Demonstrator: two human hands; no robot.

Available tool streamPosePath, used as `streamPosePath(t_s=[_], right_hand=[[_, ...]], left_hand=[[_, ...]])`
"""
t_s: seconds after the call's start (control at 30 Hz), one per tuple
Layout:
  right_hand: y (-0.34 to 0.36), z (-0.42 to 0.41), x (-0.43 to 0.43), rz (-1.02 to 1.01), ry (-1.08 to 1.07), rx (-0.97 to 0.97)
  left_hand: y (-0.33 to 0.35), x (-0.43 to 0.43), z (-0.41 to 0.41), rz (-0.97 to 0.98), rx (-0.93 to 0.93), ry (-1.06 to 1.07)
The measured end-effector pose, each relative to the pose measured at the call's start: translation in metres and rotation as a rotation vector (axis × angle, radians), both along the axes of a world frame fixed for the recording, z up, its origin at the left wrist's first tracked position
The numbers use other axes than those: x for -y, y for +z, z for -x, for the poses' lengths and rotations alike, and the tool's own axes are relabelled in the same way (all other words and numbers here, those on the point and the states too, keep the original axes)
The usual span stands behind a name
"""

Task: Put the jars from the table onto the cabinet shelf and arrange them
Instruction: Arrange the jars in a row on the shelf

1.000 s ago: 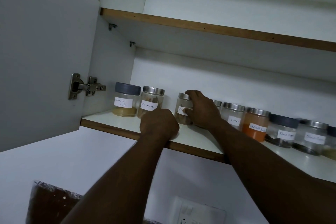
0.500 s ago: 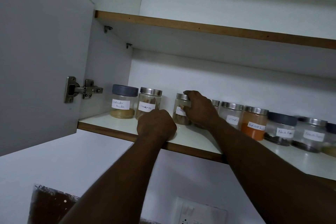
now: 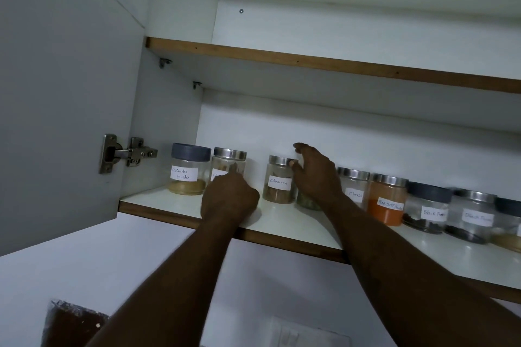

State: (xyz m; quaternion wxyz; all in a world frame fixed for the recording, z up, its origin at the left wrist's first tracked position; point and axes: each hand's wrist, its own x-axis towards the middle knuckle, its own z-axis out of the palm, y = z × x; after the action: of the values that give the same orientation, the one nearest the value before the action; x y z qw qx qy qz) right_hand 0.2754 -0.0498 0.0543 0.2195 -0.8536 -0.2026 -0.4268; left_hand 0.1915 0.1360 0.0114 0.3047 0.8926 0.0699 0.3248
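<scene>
A: Where are the jars?

B: In a row along the cabinet shelf, from centre left toward the right edge. The Cinnamon jar stands mid-frame, apart from the Coriander Powder jar at the row's left end.

A: And the hands?

B: The right hand is beside the Cinnamon jar, fingers spread, thumb at its steel lid. The left hand rests curled on the shelf in front of the second jar; I cannot tell whether it grips anything.

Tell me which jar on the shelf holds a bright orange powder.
The jar labelled Red Chilli Powder, with a steel lid, standing right of the Cloves jar. The other jars hold brown, dark or pale contents.
</scene>
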Motion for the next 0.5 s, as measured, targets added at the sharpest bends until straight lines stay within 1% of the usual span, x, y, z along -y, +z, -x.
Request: streamPosePath(t_s=[0.07, 0.13, 0.23, 0.33, 0.5], right_hand=[[-0.002, 0.002, -0.005, 0.075, 0.027, -0.019], [-0.005, 0.001, -0.009, 0.18, 0.03, -0.05], [-0.007, -0.004, -0.009, 0.288, -0.03, -0.098], [-0.01, -0.007, -0.006, 0.301, -0.043, -0.104], [-0.009, -0.007, -0.007, 0.271, -0.028, -0.112]], left_hand=[[0.002, -0.013, -0.001, 0.049, 0.021, 0.011], [0.0, -0.025, -0.002, 0.036, 0.025, 0.043], [-0.003, -0.033, -0.003, -0.023, -0.005, 0.111], [-0.006, -0.032, -0.004, -0.095, -0.016, 0.171], [-0.007, -0.03, -0.002, -0.085, -0.021, 0.19]])
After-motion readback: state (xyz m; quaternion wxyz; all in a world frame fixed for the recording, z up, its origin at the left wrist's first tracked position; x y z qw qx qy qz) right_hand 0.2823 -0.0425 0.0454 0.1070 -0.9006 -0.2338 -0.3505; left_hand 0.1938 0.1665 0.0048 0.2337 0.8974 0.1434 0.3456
